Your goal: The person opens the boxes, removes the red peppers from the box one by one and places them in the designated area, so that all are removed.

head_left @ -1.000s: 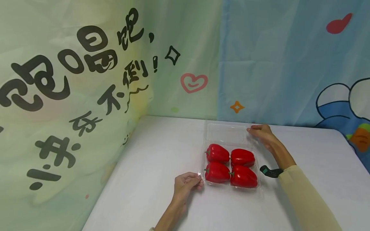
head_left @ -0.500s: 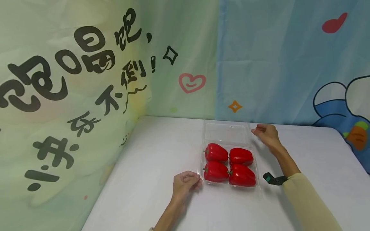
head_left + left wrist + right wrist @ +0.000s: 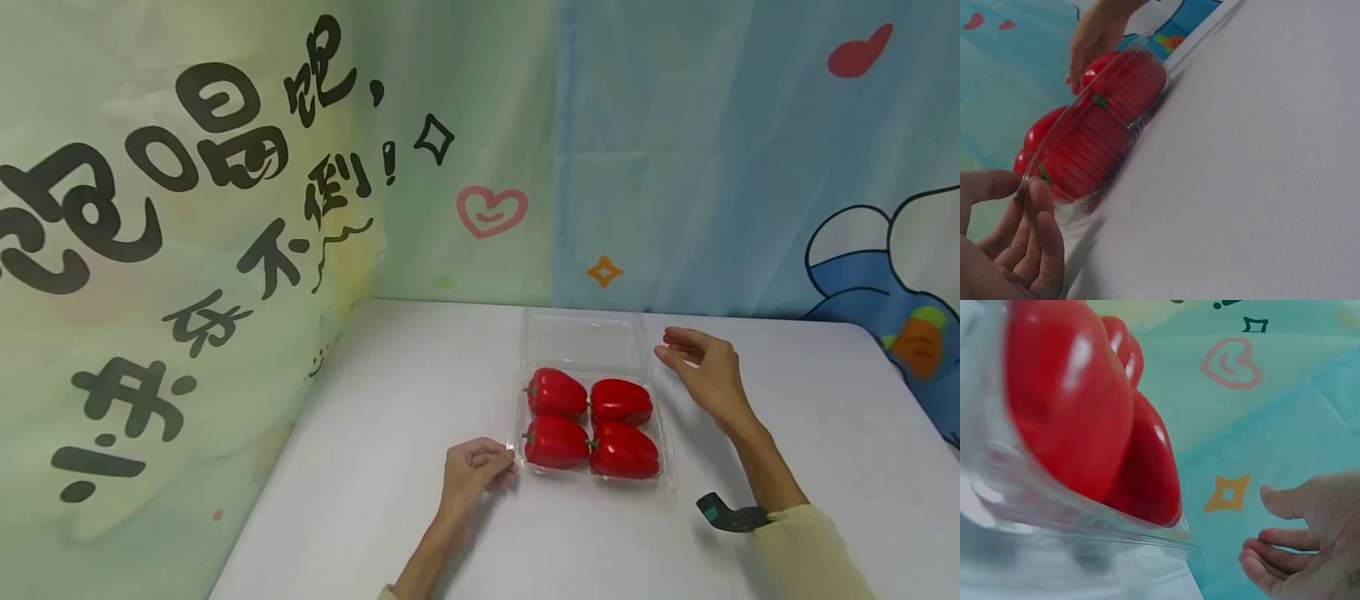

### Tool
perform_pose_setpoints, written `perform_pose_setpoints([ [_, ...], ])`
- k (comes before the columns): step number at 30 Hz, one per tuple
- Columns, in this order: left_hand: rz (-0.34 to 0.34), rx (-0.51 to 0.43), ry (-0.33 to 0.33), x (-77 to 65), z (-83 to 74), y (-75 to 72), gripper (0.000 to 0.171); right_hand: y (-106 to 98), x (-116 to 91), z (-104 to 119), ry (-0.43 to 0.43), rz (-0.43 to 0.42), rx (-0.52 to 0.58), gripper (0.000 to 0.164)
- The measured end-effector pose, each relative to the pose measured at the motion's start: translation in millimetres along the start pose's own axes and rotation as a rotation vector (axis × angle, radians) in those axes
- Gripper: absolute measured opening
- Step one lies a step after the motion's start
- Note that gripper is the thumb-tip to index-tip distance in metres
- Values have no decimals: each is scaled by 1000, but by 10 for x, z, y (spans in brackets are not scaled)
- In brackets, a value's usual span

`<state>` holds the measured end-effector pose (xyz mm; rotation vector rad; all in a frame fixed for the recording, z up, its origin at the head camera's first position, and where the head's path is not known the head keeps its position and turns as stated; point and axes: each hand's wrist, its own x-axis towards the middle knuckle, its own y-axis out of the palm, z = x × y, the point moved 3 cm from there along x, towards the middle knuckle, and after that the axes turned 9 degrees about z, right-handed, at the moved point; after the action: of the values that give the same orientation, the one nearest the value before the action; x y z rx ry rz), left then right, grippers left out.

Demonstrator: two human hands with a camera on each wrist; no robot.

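A clear plastic clamshell box lies on the table with its transparent lid folded back flat toward the wall. Several red bell peppers fill it in two rows, green stems pointing left. With thumb and forefinger, my left hand pinches the rim at the box's near left corner; the left wrist view shows the rim between those fingertips. Right of the lid, my right hand hovers apart from the box, fingers loosely bent and holding nothing. In the right wrist view its thumb and fingers are spread apart.
A white table bears the box. Behind it hangs a blue-green printed cloth, and another with black lettering stands on the left. A dark strap device sits on my right wrist.
My right hand has moved away from the lid's right edge, to the right and slightly nearer, its thumb and fingers parting. The left hand keeps its pinch on the rim. The head view has shifted slightly.
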<state>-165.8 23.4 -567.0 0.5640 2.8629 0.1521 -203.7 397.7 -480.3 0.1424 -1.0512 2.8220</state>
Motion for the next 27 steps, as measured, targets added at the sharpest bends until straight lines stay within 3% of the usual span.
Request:
perform_pose_setpoints([
  [7, -8, 32, 5, 26, 0, -7, 16, 43, -244, 72, -73, -35, -6, 51],
  [19, 0, 72, 4, 39, -16, -19, 21, 172, -539, 80, -177, -13, 21, 49],
  [27, 2, 95, 19, 49, -20, -15, 20, 261, -736, 111, -181, 11, -11, 51],
])
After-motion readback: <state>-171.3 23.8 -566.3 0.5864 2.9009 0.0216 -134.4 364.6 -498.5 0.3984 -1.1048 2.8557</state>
